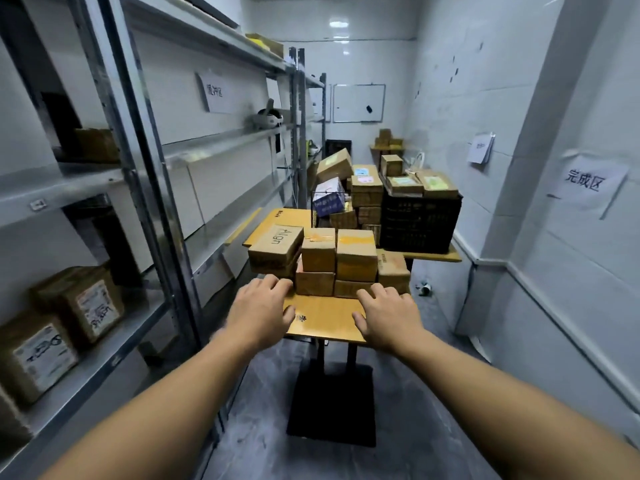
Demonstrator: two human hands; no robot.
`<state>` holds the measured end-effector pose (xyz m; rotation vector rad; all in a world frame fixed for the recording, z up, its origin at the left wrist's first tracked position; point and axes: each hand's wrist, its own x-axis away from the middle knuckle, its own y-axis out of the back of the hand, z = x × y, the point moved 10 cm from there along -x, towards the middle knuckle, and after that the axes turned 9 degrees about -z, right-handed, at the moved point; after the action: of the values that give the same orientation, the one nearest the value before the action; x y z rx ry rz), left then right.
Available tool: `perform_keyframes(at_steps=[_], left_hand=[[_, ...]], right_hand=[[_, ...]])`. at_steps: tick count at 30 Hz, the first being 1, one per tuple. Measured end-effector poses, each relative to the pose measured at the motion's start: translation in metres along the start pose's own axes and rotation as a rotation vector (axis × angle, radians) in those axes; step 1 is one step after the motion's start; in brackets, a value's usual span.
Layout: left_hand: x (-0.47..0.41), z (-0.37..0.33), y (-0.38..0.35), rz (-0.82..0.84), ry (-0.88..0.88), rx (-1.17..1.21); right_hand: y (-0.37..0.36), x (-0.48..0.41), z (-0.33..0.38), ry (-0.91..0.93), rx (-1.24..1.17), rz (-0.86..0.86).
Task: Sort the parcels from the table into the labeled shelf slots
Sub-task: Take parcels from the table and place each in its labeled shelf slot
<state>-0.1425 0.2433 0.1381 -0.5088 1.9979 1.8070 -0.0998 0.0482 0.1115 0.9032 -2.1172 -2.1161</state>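
Note:
Several brown cardboard parcels (356, 259) are stacked on a small yellow table (323, 323) ahead of me. One at the left (275, 249) reads "Align". My left hand (259, 311) hovers over the table's left front corner, fingers relaxed and empty, just short of the stack. My right hand (389, 315) is held out the same way at the right front, empty, its fingertips close to the lowest box. A metal shelf rack (152, 188) runs along the left wall with paper labels; two labelled parcels (83, 303) sit in a low slot.
A black plastic crate (419, 221) topped with boxes stands on a second table behind, beside more piled parcels (366, 188). A headset (268, 117) lies on a middle shelf. Paper signs (585, 183) hang on the right wall. The table's black base (332, 403) stands on the grey floor.

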Motion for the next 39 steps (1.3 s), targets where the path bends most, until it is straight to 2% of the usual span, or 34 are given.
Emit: perform_keyframes(at_steps=[6,16,21,25,32,39], left_hand=[[-0.094,-0.008,-0.054,-0.001,-0.107,0.074],[-0.176,-0.037,-0.149,0.049,-0.219,0.137],[-0.225,-0.046,-0.198,0.062,-0.197,0.108],[-0.265,-0.047,-0.246,0.138,-0.141,0.079],[-0.315,-0.044,-0.313,0.201,-0.024,0.036],[-0.327,-0.036,-0.357,0.287,0.055,-0.046]], right_hand=[[-0.023,-0.061,-0.047,-0.138,0.031,-0.045],[-0.091,-0.115,-0.109,-0.229,0.049,0.033],[-0.129,-0.174,-0.133,-0.199,-0.001,-0.005],[-0.163,-0.225,-0.155,-0.147,-0.061,0.005],[-0.229,-0.301,-0.189,-0.072,-0.173,0.092],[-0.289,-0.325,-0.206,-0.243,-0.411,0.214]])
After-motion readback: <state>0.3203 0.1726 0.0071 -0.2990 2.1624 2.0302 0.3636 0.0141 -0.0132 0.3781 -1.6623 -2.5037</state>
